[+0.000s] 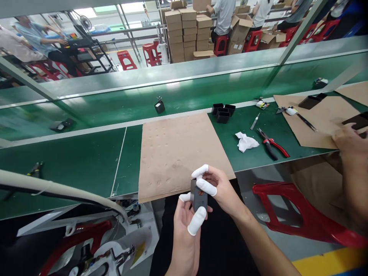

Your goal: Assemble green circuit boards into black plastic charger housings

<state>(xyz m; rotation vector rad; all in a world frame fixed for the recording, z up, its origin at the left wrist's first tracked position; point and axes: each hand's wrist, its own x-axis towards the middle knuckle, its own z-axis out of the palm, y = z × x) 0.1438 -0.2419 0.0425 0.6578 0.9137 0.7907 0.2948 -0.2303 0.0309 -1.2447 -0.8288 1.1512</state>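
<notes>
A small black box-shaped housing with an orange mark on its face is held above my lap, just off the front edge of the cardboard sheet. My left hand grips it from below, with a white-tipped thumb on the near face. White finger cots also cover the thumb and a finger of my right hand, which close at the top of the housing. Whether those fingertips pinch a small part there is hidden. Several open black housings stand together beyond the sheet's right corner.
Red-handled pliers, a crumpled white tissue and a small blade-like tool lie to the right. A co-worker's hand is at the far right. Black units sit on the green conveyor belt. A red stool stands at right.
</notes>
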